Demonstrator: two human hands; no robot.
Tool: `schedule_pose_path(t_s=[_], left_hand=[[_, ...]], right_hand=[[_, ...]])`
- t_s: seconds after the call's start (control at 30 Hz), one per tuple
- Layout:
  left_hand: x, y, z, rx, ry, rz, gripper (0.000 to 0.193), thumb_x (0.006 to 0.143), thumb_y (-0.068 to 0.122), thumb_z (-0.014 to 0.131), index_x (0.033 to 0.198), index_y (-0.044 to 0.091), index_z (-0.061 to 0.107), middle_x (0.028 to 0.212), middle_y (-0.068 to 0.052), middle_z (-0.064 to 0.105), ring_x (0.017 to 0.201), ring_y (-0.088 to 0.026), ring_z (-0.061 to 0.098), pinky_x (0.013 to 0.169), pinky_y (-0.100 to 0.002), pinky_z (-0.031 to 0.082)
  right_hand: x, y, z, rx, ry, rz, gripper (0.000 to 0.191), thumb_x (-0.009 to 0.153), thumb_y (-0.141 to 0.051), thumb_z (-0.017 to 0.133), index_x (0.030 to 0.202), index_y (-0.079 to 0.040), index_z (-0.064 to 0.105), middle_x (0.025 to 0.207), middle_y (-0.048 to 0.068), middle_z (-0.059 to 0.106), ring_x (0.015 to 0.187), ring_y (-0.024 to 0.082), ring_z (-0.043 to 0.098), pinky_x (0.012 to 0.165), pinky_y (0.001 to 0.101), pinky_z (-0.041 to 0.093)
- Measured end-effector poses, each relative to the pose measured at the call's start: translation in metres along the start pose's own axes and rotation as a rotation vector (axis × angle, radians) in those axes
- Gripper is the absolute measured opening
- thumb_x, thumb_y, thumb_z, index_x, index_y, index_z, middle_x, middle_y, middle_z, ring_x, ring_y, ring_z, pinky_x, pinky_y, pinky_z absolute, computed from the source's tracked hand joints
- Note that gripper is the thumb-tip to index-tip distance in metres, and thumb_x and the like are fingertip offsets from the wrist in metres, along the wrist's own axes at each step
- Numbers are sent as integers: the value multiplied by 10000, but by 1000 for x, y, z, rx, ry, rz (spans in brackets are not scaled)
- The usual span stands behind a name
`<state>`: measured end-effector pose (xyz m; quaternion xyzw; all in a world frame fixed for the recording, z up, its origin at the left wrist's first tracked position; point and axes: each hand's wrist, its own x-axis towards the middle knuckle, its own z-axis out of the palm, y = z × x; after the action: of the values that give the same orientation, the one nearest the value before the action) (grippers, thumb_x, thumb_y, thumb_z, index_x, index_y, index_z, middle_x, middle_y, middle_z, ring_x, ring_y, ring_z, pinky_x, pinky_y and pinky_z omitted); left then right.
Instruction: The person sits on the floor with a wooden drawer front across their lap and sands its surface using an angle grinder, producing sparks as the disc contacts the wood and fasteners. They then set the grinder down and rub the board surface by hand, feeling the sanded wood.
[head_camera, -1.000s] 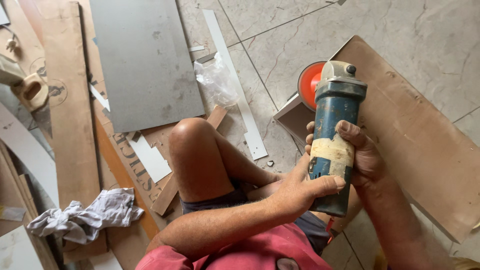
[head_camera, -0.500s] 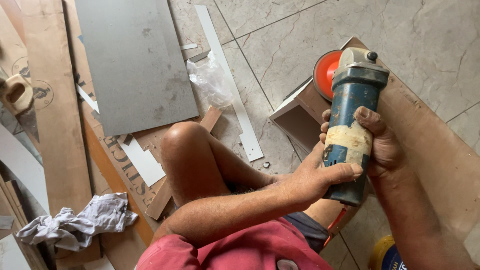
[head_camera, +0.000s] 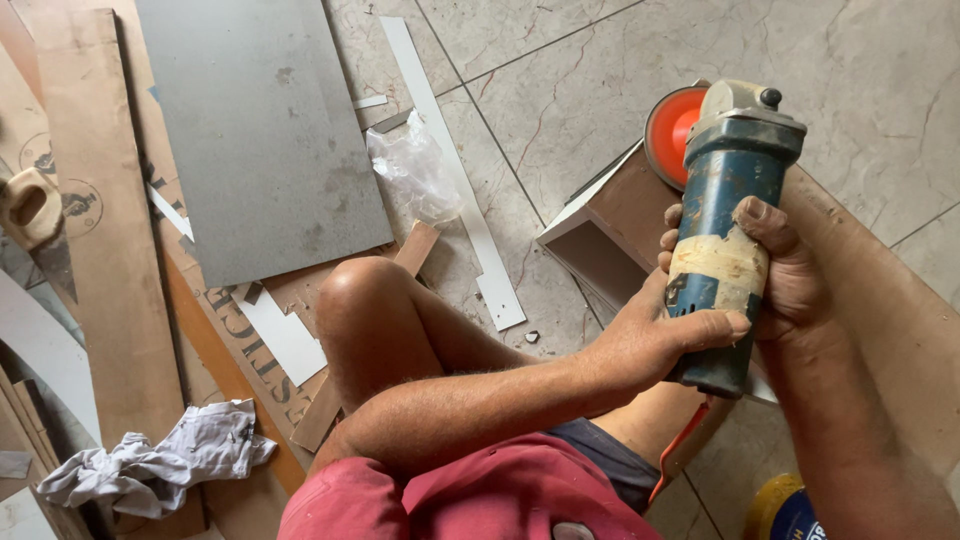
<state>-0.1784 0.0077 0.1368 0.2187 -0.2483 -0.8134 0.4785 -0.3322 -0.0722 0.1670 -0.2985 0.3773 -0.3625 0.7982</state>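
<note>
Both hands, left hand (head_camera: 655, 345) and right hand (head_camera: 785, 275), are clamping the blue angle grinder (head_camera: 725, 225) mid-body at right of frame; probably heavy, rigid, the taped barrel giving grip.

Yellow-and-blue can (head_camera: 785, 512) cut off at bottom edge, grinder disc (head_camera: 668, 130) half hidden.

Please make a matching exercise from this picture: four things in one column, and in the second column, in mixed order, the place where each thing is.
Things:
1. angle grinder
2. grey panel
3. crumpled cloth
4. clear plastic bag

Places:
A. on the floor at the lower left, next to the brown boards
B. held in both hands, left hand and right hand
C. on the tiles beside the long white strip
D. lying flat at the upper left, above the bent knee

Right pairs: 1-B, 2-D, 3-A, 4-C
</note>
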Motion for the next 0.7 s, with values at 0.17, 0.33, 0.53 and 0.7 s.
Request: schedule_pose_path(t_s=[0.17, 0.33, 0.53, 0.7], left_hand=[[7, 11, 5, 38, 6, -45, 749, 891, 298, 722, 1467, -26, 371, 1211, -137, 589, 1079, -208, 625, 880, -359, 548], [-1, 10, 6, 8, 23, -1, 711, 896, 262, 722, 1450, -40, 394, 1214, -134, 596, 1087, -206, 625, 896, -355, 538], [-39, -3, -3, 5, 75, 37, 693, 911, 254, 738, 1435, -65, 416, 1218, -137, 613, 1118, -207, 632, 960, -340, 529], [-76, -11, -10, -55, 120, 40, 693, 906, 231, 740, 1452, -50, 419, 1218, -126, 613, 1111, -203, 632, 960, -331, 526]], right_hand=[[7, -8, -4, -18, -15, -40, 657, 940, -367, 797, 1349, 70, 528, 1110, 172, 668, 963, 286, 717, 854, 431, 628], [6, -5, 1, 50, -63, 10, 650, 942, -360, 806, 1324, 87, 530, 1075, 197, 670, 958, 298, 721, 850, 444, 630], [-8, 22, 21, 44, -63, 82, 645, 913, -363, 800, 1331, 56, 542, 1069, 169, 690, 951, 274, 728, 823, 439, 635], [-16, 47, 39, 28, -146, 123, 638, 943, -369, 772, 1325, 85, 538, 1062, 219, 692, 934, 294, 732, 807, 445, 633]])
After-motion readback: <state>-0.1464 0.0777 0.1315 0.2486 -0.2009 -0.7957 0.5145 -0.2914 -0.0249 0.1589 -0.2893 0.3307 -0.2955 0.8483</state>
